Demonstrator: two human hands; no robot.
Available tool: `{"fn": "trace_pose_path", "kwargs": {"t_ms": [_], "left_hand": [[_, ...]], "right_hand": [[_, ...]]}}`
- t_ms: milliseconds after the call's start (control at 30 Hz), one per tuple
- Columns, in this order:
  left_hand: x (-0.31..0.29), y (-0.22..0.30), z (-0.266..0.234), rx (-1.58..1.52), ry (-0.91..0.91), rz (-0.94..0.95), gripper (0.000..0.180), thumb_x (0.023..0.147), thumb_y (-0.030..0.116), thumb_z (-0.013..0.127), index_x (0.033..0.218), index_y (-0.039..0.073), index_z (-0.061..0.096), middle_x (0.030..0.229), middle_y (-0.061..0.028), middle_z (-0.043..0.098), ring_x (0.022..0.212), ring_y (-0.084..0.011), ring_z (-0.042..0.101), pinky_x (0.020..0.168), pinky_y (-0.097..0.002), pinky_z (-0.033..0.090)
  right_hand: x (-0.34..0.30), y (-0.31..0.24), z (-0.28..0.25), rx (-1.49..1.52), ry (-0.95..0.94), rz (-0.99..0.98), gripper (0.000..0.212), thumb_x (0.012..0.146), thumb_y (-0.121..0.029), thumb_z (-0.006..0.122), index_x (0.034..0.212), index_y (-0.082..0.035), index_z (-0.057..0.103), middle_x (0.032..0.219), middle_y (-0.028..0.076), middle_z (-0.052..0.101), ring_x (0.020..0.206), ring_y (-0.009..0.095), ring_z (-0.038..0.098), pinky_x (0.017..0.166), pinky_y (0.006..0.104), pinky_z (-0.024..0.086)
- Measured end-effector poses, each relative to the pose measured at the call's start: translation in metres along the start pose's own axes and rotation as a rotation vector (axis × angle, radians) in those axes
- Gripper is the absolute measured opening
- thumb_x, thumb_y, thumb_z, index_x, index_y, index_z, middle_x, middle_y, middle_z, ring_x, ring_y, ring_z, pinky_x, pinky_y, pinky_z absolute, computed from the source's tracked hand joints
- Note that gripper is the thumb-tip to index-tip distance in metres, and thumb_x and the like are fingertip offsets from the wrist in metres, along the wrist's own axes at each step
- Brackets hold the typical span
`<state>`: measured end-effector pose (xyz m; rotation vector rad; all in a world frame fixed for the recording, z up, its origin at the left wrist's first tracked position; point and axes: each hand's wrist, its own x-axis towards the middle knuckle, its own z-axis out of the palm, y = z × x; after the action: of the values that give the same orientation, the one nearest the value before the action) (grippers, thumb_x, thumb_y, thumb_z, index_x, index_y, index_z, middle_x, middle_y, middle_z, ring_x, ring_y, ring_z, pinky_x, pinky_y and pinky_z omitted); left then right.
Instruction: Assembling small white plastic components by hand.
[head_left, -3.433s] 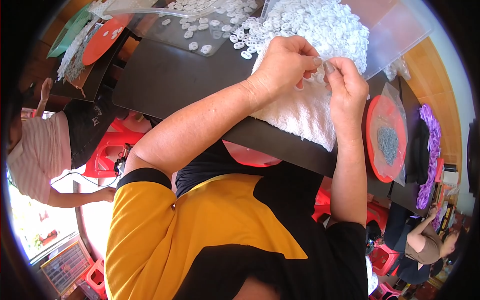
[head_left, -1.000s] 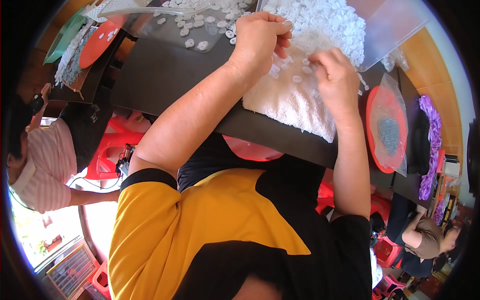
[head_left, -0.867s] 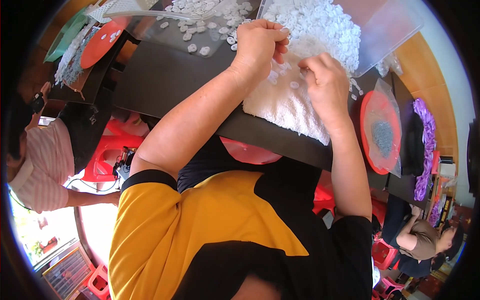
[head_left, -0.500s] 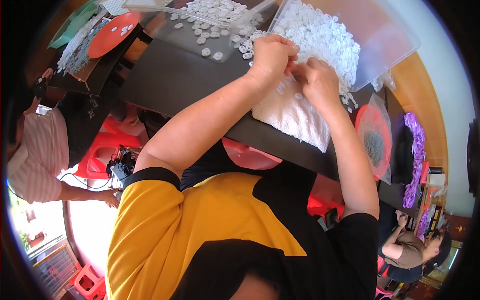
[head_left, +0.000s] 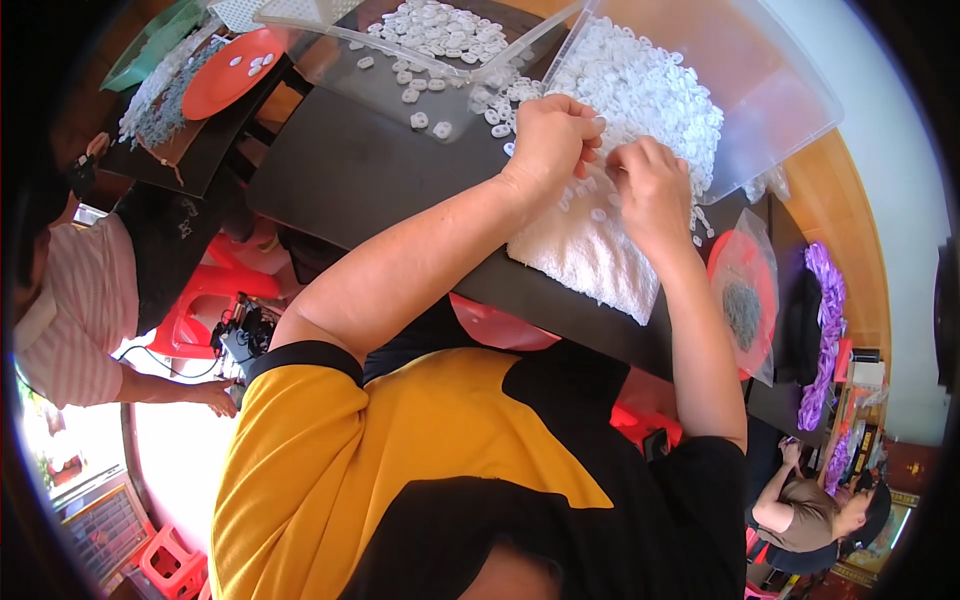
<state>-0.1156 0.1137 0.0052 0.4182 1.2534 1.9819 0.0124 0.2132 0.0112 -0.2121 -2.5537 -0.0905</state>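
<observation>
My left hand (head_left: pixel 555 138) hovers over the far side of a white towel (head_left: pixel 585 258), thumb and fingers pinched together. Beside it on the right, my right hand (head_left: pixel 652 190) is also closed in a pinch, its fingertips a short gap from the left hand's. Whatever either pinch holds is too small or hidden to make out. A few small oval plastic pieces (head_left: pixel 598 214) lie on the towel between the hands. Just beyond is a large heap of small white plastic pieces (head_left: pixel 650 95), spilling from a clear plastic bin (head_left: pixel 775 105).
More white pieces (head_left: pixel 440 30) lie behind a clear plastic edge at the far left of the dark table (head_left: pixel 330 165). A red plate with a bagged grey bundle (head_left: pixel 742 310) sits at right, near purple material (head_left: pixel 822 330). Other people are at left (head_left: pixel 80 300) and right (head_left: pixel 810 510).
My hands have drawn apart; the right has shifted rightward and nearer to me, and the left has come slightly nearer. The view has shifted slightly.
</observation>
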Motion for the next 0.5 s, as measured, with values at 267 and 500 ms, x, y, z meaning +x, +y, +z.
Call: {"fn": "trace_pose_path", "kwargs": {"t_ms": [267,500], "left_hand": [[-0.007,0.000,-0.001,-0.093,-0.042,0.032,0.012,0.089,0.009,0.062,0.091,-0.002,0.059,0.080,-0.0086,0.062,0.068,-0.0159,0.059,0.059,-0.0278,0.048],[-0.006,-0.005,0.001,-0.128,-0.049,0.038,0.012,0.088,0.008,0.063,0.091,-0.003,0.060,0.080,-0.0095,0.062,0.065,-0.0166,0.058,0.062,-0.0283,0.049]], "right_hand": [[0.005,-0.052,-0.010,0.334,0.039,0.042,0.016,0.079,0.002,0.058,0.095,-0.003,0.057,0.088,0.012,0.063,0.081,0.033,0.062,0.071,0.0396,0.048],[-0.004,-0.048,-0.004,1.063,-0.050,0.444,0.007,0.091,-0.005,0.060,0.096,0.000,0.062,0.080,0.008,0.065,0.073,0.014,0.061,0.067,0.0275,0.048]]}}
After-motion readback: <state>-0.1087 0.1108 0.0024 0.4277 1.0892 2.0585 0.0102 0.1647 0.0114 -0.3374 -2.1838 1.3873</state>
